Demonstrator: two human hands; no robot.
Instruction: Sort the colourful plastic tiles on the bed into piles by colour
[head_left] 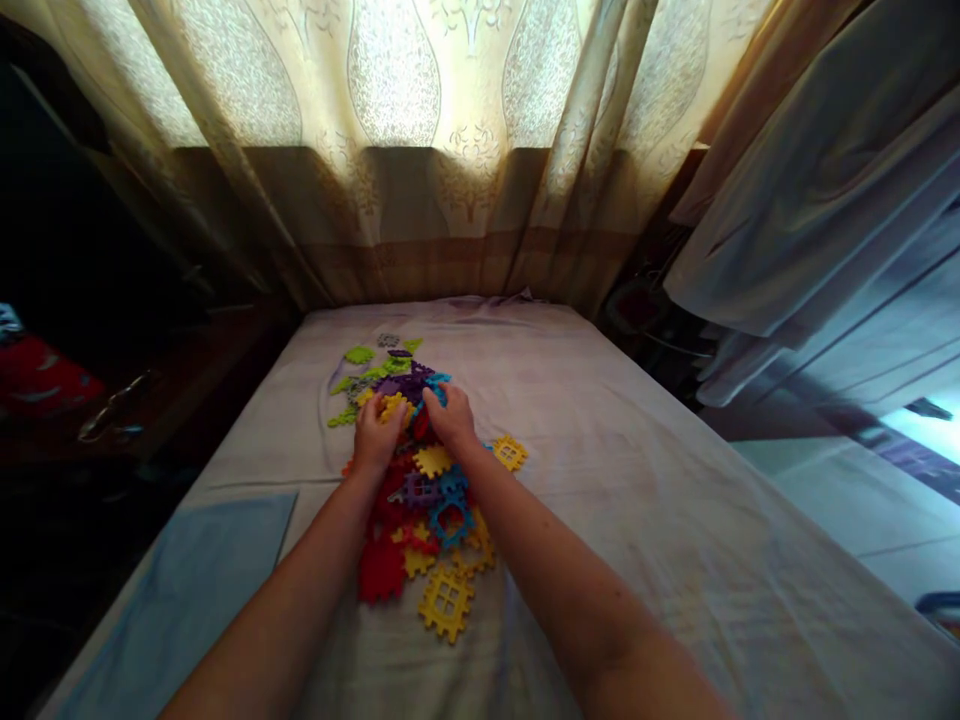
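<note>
A heap of plastic interlocking building pieces in several colours lies on the bed. My left hand (375,432) is at the far part of the heap, its fingers closed on a yellow piece (395,406). Just to the right, my right hand (453,418) pinches a blue piece (436,381); the fingertips partly hide it. Purple pieces (405,386) lie just beyond both hands, with green pieces (359,355) farther back. Nearer my forearms are a red piece (381,570), a blue ring-shaped piece (451,522) and a yellow window piece (446,602).
The bed sheet (600,480) is pale and wrinkled. On the left lies a light blue cloth or mat (202,580). A patterned curtain (465,190) hangs behind the bed, and pale clothes (787,200) hang at the right. Another yellow window piece (510,453) sits beside my right forearm.
</note>
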